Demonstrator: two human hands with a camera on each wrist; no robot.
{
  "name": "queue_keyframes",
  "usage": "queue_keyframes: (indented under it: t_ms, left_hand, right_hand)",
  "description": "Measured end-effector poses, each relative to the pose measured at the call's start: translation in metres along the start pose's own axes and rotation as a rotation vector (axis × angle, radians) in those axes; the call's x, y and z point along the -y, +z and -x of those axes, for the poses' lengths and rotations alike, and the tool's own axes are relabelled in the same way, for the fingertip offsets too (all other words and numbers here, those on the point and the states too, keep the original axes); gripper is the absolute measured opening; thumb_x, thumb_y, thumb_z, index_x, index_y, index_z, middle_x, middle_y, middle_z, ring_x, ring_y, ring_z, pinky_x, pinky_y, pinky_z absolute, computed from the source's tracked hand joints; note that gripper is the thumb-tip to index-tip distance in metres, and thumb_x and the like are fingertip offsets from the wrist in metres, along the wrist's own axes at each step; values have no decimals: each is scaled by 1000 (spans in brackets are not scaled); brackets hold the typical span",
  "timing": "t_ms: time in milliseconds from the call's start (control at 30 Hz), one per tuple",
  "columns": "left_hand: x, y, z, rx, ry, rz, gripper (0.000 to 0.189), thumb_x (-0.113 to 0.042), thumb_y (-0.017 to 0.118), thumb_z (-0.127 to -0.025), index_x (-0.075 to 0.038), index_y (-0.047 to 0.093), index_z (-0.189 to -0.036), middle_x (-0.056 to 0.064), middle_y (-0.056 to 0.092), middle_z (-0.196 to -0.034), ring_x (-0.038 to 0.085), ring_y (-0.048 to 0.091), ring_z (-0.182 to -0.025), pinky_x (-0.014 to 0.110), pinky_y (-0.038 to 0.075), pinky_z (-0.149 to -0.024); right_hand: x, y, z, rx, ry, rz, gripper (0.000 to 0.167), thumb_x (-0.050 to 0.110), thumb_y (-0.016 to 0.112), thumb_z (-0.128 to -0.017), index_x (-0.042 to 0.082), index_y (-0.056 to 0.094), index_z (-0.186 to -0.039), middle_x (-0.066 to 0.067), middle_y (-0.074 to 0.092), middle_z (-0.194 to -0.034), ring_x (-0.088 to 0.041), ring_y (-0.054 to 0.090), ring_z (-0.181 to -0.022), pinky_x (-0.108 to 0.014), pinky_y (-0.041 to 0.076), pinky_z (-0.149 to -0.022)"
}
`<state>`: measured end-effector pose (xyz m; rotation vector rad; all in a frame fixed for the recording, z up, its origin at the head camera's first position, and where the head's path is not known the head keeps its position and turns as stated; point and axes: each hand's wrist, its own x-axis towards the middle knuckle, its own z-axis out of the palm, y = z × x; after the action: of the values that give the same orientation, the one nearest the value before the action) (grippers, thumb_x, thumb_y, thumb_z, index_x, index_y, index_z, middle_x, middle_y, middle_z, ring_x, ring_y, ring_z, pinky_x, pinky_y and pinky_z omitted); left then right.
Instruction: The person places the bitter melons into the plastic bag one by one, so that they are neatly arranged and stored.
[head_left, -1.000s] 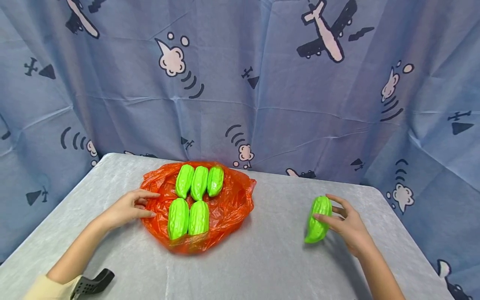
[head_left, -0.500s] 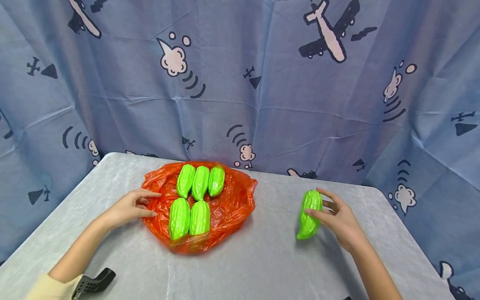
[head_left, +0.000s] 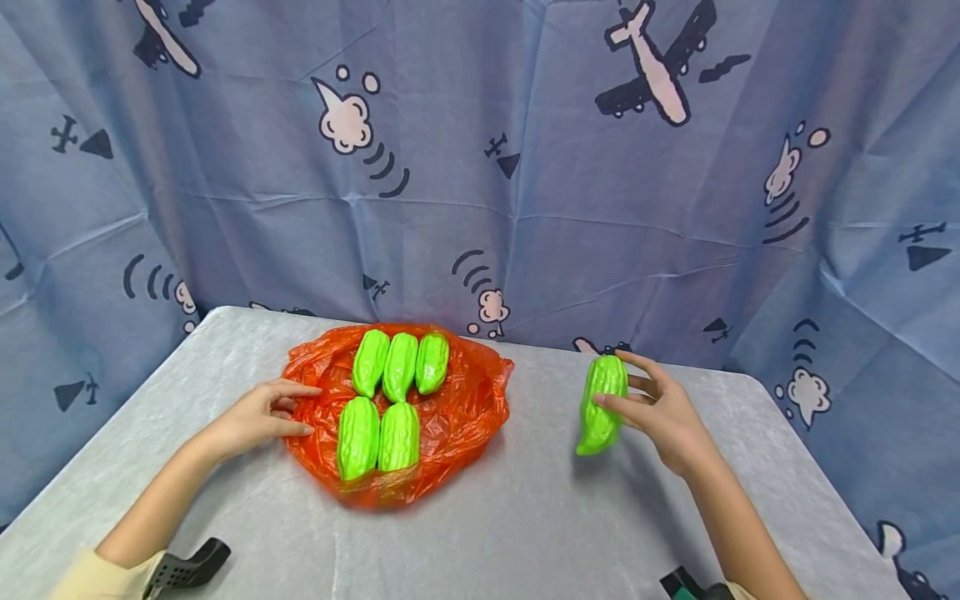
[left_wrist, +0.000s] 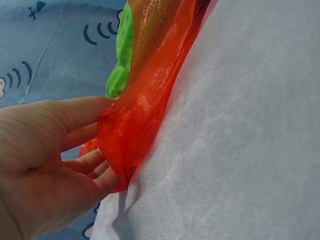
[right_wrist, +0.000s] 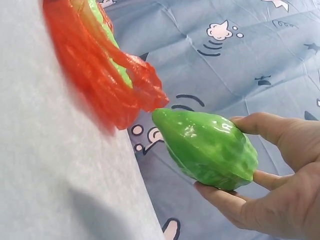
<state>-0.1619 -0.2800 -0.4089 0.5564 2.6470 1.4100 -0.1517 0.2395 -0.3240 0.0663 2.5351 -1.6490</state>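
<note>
My right hand (head_left: 663, 412) grips a bright green, ridged toy-like bitter melon (head_left: 602, 404) between thumb and fingers, off the table with its narrow end downward. In the right wrist view the melon (right_wrist: 207, 147) shows its pointed end toward the bag. An orange-red plastic bag (head_left: 468, 417) lies spread out with its mouth wide; several similar bitter melons (head_left: 358, 437) lie in it in two rows. My left hand (head_left: 258, 417) holds the bag's left edge. In the left wrist view, the bag film (left_wrist: 132, 135) hides some of its fingertips.
A pale grey cloth covers the table (head_left: 517, 533). Behind it hangs a blue curtain (head_left: 450, 167) printed with airplanes and clouds. Dark wrist devices sit at the left wrist (head_left: 191, 567) and the right wrist (head_left: 697, 587).
My right hand has moved left and away from me with the bitter melon, toward the bag. The left hand and the bag have stayed in place.
</note>
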Motion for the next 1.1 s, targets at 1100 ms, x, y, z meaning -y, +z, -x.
queue_keyframes:
  t_ms: [1100]
  left_hand:
    - [2,0,-1,5,-6,-1,52,-2,82,-87,14,63,-133,32,62,-131,25,60,-103,26,52,-82]
  right_hand:
    - [63,41,-20,58,-86,-44,83,13,80,-95,15,35,-165,-23,50,-155,-30,63,-125,-30,58,-93]
